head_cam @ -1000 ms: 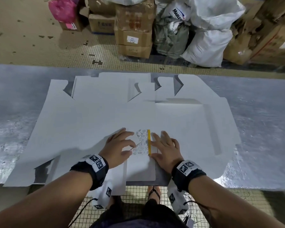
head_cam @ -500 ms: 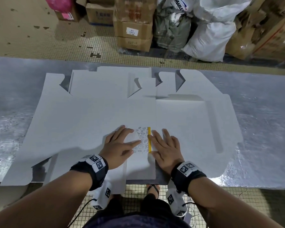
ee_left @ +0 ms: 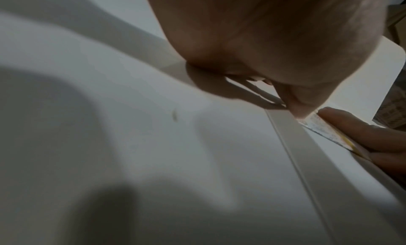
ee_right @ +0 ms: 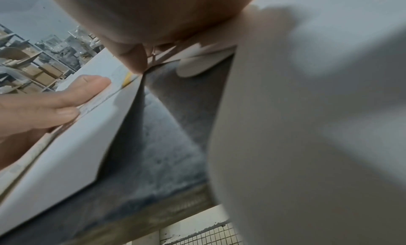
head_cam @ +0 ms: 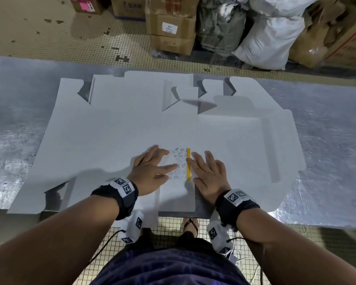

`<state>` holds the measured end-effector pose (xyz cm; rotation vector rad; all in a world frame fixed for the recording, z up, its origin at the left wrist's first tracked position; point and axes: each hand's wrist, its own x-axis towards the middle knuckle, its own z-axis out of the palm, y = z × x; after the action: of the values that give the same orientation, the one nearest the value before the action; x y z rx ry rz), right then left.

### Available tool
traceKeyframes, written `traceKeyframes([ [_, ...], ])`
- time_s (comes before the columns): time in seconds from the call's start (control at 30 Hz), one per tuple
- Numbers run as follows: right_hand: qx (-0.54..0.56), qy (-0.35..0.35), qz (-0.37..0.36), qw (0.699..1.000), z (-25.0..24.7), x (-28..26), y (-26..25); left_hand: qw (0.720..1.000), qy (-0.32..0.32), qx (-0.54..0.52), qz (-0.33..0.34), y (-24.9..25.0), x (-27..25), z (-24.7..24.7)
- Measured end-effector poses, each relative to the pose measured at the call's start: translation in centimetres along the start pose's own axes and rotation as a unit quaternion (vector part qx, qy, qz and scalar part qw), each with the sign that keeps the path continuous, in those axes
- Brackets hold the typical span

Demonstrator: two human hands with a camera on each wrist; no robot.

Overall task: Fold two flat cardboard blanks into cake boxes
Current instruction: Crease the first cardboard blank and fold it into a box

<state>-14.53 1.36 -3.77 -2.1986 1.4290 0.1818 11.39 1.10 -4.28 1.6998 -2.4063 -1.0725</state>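
Two flat white blanks (head_cam: 103, 140) lay side by side on the grey table (head_cam: 327, 140), long way left to right; the left hand (head_cam: 152, 171) and right hand (head_cam: 209, 177) pressed flat, fingers straight, beside one yellow strip (head_cam: 188, 164); only the right wrist view showed shelves (ee_right: 33, 66).

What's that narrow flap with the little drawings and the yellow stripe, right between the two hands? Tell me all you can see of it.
The flap is a narrow strip of white cardboard, folded over and lying flat on the big white blank. It carries small black doodles and a yellow stripe along its right edge. Its near end reaches the table's front edge. The left hand presses on it with straight fingers; the right hand lies flat against the stripe side.
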Motion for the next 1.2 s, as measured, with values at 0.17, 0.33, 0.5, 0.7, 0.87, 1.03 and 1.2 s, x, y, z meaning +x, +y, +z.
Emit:
traceKeyframes([
  [0.17,-0.01,0.001,0.007,1.0,-0.2,0.1,-0.4,1.0,0.027,-0.012,0.005,0.3,-0.2,0.0],
  [0.33,-0.003,0.018,0.007,1.0,-0.7,0.2,-0.8,0.999,0.04,-0.006,0.005,0.8,-0.3,-0.2],
  [0.5,-0.002,-0.013,0.007,1.0,-1.2,0.8,-1.4,1.0,0.017,0.0,-0.008,1.4,-0.1,-0.9],
  [0.7,0.035,-0.012,0.003,0.999,-0.2,1.2,-0.6,0.999,-0.024,0.037,-0.01,1.2,0.1,-0.6],
  [0.87,0.015,-0.002,0.007,1.0,0.1,1.2,-0.7,0.998,-0.02,0.054,-0.017,1.8,0.0,-0.7],
  [1.03,0.012,-0.006,-0.001,1.0,0.4,1.3,-0.5,0.998,-0.015,0.046,-0.026,2.1,0.0,-0.8],
  [1.2,0.019,-0.011,0.006,1.0,0.5,1.4,-0.5,0.999,0.008,0.039,-0.03,2.1,-0.1,-0.8],
])
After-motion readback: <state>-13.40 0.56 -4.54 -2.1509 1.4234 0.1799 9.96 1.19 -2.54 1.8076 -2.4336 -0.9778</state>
